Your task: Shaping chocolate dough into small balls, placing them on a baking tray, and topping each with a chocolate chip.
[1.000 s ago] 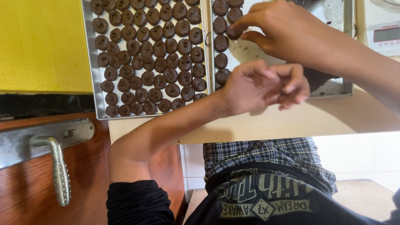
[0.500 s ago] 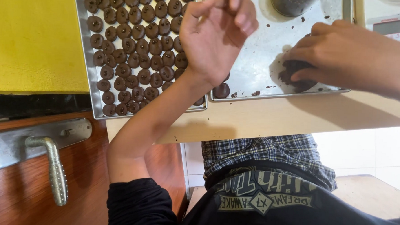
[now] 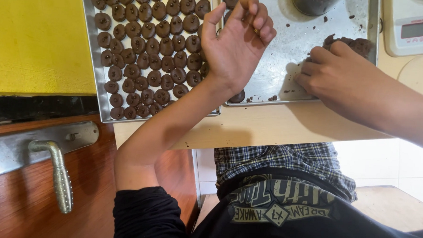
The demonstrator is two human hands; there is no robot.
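pinching dark dough lump with right hand, left hand loosely curled

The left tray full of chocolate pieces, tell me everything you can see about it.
The left tray is shallow, rectangular and looks like bare grey metal with a raised rim. It lies flat on the pale table, its top edge out of view. Small round dark brown chocolate pieces fill it in close rows, each with a tiny dot on top. The left hand hovers over its right edge, fingers curled. A second tray lies just to its right.
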